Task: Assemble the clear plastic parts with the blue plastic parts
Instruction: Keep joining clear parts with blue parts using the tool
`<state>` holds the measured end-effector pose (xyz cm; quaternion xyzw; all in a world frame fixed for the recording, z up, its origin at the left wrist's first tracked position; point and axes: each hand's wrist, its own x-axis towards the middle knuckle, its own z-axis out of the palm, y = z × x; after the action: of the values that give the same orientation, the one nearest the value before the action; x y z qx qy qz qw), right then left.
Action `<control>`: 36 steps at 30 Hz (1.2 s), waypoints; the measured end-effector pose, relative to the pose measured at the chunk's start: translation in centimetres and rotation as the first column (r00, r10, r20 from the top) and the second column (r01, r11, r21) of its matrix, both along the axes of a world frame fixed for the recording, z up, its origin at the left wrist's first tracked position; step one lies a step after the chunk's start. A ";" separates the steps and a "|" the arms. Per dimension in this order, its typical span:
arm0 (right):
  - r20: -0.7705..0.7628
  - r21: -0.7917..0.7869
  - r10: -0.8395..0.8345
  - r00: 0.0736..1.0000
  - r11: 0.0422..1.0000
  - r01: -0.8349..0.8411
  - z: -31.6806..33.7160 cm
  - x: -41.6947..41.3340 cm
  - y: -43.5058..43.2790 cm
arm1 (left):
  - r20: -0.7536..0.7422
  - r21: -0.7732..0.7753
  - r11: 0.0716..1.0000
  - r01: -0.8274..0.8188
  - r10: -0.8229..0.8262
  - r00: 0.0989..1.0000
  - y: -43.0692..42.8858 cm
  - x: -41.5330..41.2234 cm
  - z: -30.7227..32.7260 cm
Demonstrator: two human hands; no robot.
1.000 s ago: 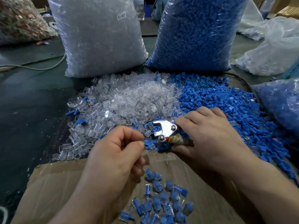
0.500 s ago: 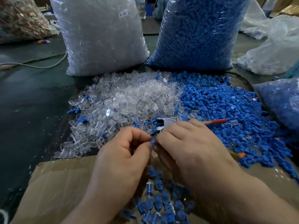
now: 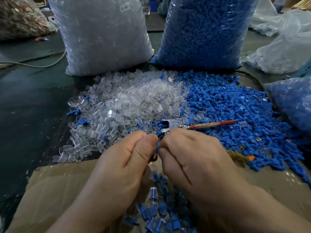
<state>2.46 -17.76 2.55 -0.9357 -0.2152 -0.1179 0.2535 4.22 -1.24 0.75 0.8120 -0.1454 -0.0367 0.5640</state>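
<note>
both hands meet backs-up over brown cardboard sheet (image 3: 58, 190), fingertips touching; left hand (image 3: 124, 162) thumb and forefinger curled, pinching small blue plastic part (image 3: 157, 149); right hand (image 3: 193, 158) pinches same part from opposite side; heap of clear plastic parts (image 3: 134, 98) and heap of blue plastic parts (image 3: 235, 115) just beyond
</note>
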 end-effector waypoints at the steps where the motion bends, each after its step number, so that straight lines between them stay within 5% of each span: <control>1: -0.117 0.094 -0.038 0.992 0.994 0.049 0.1 -0.1 0.1 | 0.071 0.022 1.000 0.014 -0.015 0.997 0.0 -0.1 0.1; 3: -0.441 0.404 0.022 0.897 0.897 0.177 0.3 -0.2 0.2 | 0.254 0.111 0.994 0.015 -0.043 0.966 -0.1 -0.2 0.2; 5: -0.688 0.655 0.273 0.672 0.633 0.413 0.5 -0.1 0.1 | 0.393 0.164 0.986 0.010 -0.075 0.916 -0.1 -0.1 0.5; 6: -0.723 0.684 0.390 0.570 0.521 0.511 0.6 -0.1 0.1 | 0.451 0.185 0.982 0.021 -0.104 0.887 -0.2 0.0 0.6; 8: -0.730 0.681 0.487 0.480 0.454 0.575 0.8 0.0 -0.1 | 0.527 0.216 0.975 0.053 -0.162 0.834 -0.1 0.1 0.5; 9: -0.744 0.669 0.449 0.495 0.498 0.552 0.9 0.0 -0.2 | 0.523 0.214 0.974 0.069 -0.174 0.834 0.0 0.1 0.4; 11: -0.715 0.529 0.153 0.682 0.756 0.385 0.7 0.1 -0.7 | 0.426 0.185 0.980 0.068 -0.142 0.893 0.4 0.2 0.5; 12: -0.597 0.365 -0.018 0.802 0.884 0.291 0.6 0.1 -1.1 | 0.363 0.182 0.982 0.048 -0.112 0.925 0.6 0.3 0.5; 14: -0.349 0.092 -0.159 0.924 0.975 0.203 0.3 0.1 -1.8 | 0.289 0.237 0.971 0.014 -0.084 0.954 1.3 0.6 0.2; 20: -0.256 -0.259 -0.078 0.964 0.966 0.010 0.3 -0.2 -1.5 | 0.176 0.557 0.817 0.148 -0.290 0.941 1.3 0.9 -0.7; 26: -0.372 -0.125 0.004 0.928 0.991 -0.055 0.3 -0.3 -1.5 | 0.131 0.544 0.801 0.250 -0.375 0.918 1.0 0.6 -0.7; 32: -0.602 0.232 -0.045 0.798 0.946 0.228 1.0 0.4 -3.8 | 0.122 0.458 0.884 0.094 -0.167 0.978 1.7 0.8 -0.5; 36: -0.465 -0.003 -0.218 0.858 0.970 0.245 1.0 0.8 -5.5 | 0.158 0.450 0.891 -0.061 -0.013 0.987 2.1 1.1 -1.0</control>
<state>3.24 -23.26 3.54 -0.9483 -0.0313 0.0722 0.3075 5.37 0.90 -0.26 0.9232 -0.1666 0.0015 0.3463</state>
